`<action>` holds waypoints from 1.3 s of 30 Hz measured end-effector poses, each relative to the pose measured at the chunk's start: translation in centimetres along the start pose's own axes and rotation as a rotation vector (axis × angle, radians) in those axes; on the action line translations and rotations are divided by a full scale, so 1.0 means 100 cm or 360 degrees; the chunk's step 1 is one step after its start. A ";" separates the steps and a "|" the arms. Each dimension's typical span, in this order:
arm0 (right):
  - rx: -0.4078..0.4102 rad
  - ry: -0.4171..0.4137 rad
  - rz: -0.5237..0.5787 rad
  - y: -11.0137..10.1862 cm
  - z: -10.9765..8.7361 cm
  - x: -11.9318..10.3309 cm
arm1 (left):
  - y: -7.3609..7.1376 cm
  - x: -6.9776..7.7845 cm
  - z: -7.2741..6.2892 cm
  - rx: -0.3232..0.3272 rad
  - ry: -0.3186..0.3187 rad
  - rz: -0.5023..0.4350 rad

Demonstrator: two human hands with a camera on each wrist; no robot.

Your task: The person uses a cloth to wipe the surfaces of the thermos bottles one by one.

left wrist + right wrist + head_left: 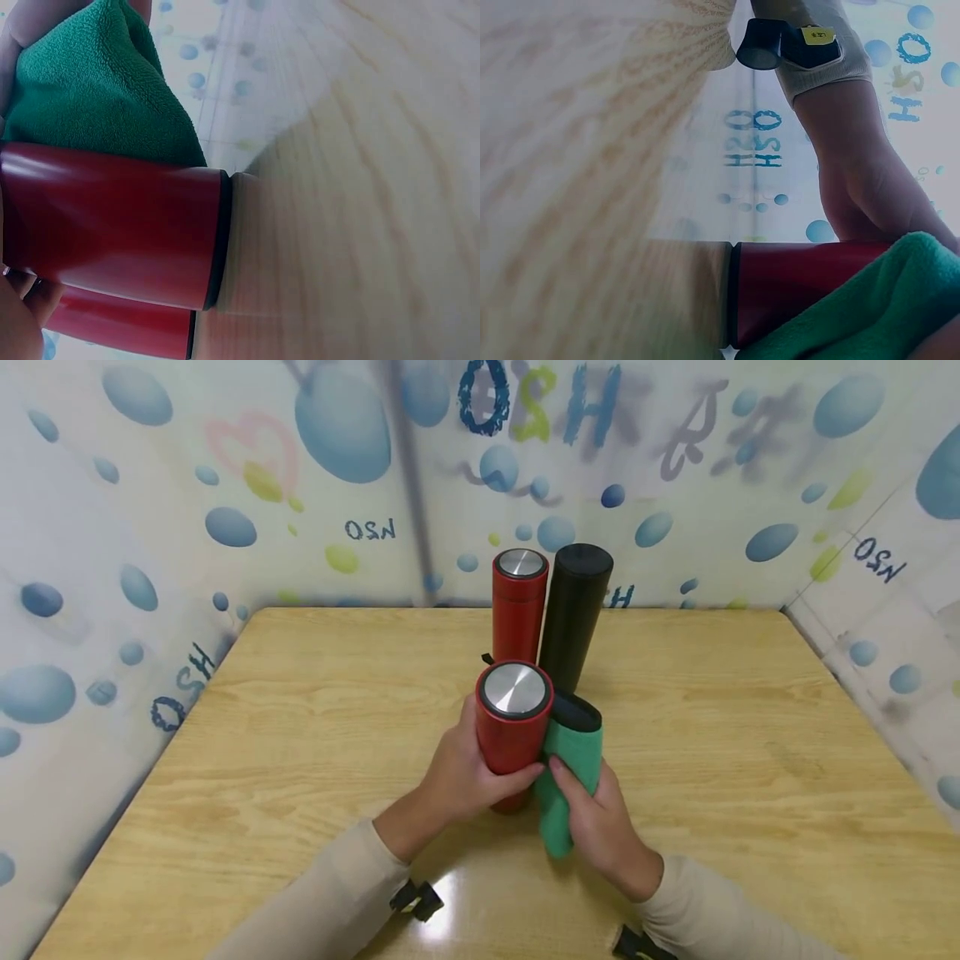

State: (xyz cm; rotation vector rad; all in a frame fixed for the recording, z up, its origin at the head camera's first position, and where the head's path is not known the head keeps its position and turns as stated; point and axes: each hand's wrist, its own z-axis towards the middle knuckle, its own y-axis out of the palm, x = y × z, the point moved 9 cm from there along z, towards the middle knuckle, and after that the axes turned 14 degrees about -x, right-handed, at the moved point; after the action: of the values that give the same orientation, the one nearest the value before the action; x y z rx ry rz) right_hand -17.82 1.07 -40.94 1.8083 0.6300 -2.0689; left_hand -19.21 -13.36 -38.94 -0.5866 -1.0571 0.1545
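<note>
Silver-topped red flask (512, 739), dead centre of the head view, and it stood upright with its base on the wooden table (300, 718)! Good work here seemed to call for a steady upright hold on the flask, the green terry cloth (581, 760) laid flat along its wall under even pressure, and a careful gap from the plain red flask (517, 618) and the black flask (573, 618) up at upper centre. And the grip? The left hand (465, 777) curled round the body, spread only as wide as the flask, thumb across the near side. Just to its right, the right hand (603, 818) pinched the cloth, thumb on the near face, most fingers hidden. The dark part at the cloth's top couldn't be made out.
</note>
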 end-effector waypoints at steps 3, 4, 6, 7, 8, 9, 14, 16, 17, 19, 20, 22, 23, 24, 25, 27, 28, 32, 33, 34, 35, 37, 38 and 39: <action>0.0025 -0.0029 -0.0006 -0.001 0.000 -0.003 | -0.001 0.000 0.001 0.0014 0.0001 -0.0005; 0.0027 -0.0040 -0.0009 -0.002 0.000 -0.004 | -0.001 0.000 0.001 0.0019 0.0001 -0.0002; 0.0017 -0.0058 -0.0014 -0.001 0.000 -0.005 | -0.001 0.001 0.001 0.0018 -0.0004 0.0004; 0.0013 -0.0062 -0.0019 -0.001 0.000 -0.005 | -0.001 0.000 0.000 0.0015 -0.0006 0.0003; 0.0012 -0.0067 -0.0025 -0.002 -0.001 -0.005 | 0.000 0.000 0.000 0.0012 -0.0008 0.0002; 0.0009 -0.0068 -0.0029 -0.002 -0.001 -0.005 | 0.000 0.001 0.000 0.0011 -0.0003 0.0002; 0.0008 -0.0116 -0.0028 -0.003 -0.001 -0.006 | 0.000 0.002 0.002 0.0001 0.0015 -0.0018; -0.0007 -0.0116 -0.0026 -0.002 0.000 -0.005 | 0.000 0.001 0.002 -0.0001 0.0009 -0.0024; -0.0017 -0.0105 -0.0027 -0.001 0.000 -0.004 | 0.000 0.001 0.002 -0.0002 0.0002 -0.0022; -0.0040 -0.0070 -0.0022 0.001 0.001 -0.001 | 0.001 -0.001 0.000 -0.0004 -0.0013 -0.0027; -0.0047 -0.0051 -0.0018 0.001 0.001 0.000 | 0.001 -0.002 -0.001 -0.0007 -0.0019 -0.0031; -0.0053 -0.0028 -0.0016 0.002 0.001 0.002 | 0.002 -0.002 -0.001 -0.0007 -0.0025 -0.0039; -0.0056 -0.0024 -0.0017 0.001 0.002 0.002 | 0.002 -0.002 -0.001 -0.0006 -0.0025 -0.0040; -0.0058 -0.0028 -0.0020 0.001 0.002 0.002 | 0.002 -0.002 -0.001 -0.0003 -0.0023 -0.0043; -0.0059 -0.0034 -0.0022 0.001 0.002 0.001 | 0.001 -0.001 -0.001 0.0003 -0.0022 -0.0042; -0.0055 -0.0042 -0.0023 0.001 0.002 0.000 | 0.001 -0.001 -0.001 0.0011 -0.0016 -0.0037; -0.0058 -0.0048 -0.0018 0.001 0.002 -0.001 | 0.001 -0.001 -0.001 0.0013 -0.0014 -0.0034; -0.0028 -0.0053 0.0002 -0.001 -0.002 -0.002 | 0.002 -0.001 -0.003 0.0016 -0.0002 -0.0023; -0.0021 -0.0060 -0.0001 -0.001 -0.002 -0.002 | 0.003 -0.001 -0.003 0.0014 0.0003 -0.0028; -0.0020 -0.0075 -0.0003 -0.002 -0.002 -0.003 | 0.003 -0.001 -0.002 0.0013 0.0009 -0.0027; -0.0016 -0.0090 -0.0005 -0.002 -0.002 -0.004 | 0.003 -0.001 -0.002 0.0013 0.0016 -0.0024; -0.0011 -0.0113 -0.0004 -0.003 -0.002 -0.005 | 0.002 0.000 -0.001 0.0014 0.0022 -0.0020; -0.0014 -0.0126 -0.0008 -0.003 -0.002 -0.005 | 0.002 0.000 -0.001 0.0013 0.0022 -0.0021; -0.0023 -0.0137 -0.0009 -0.002 -0.002 -0.005 | 0.001 0.000 -0.001 0.0011 0.0021 -0.0021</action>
State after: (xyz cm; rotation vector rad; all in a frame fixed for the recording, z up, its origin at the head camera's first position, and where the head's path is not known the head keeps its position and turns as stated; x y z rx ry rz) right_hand -17.71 1.29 -40.39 1.7013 0.6255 -2.1273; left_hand -19.12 -13.26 -39.02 -0.5735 -1.0470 0.1427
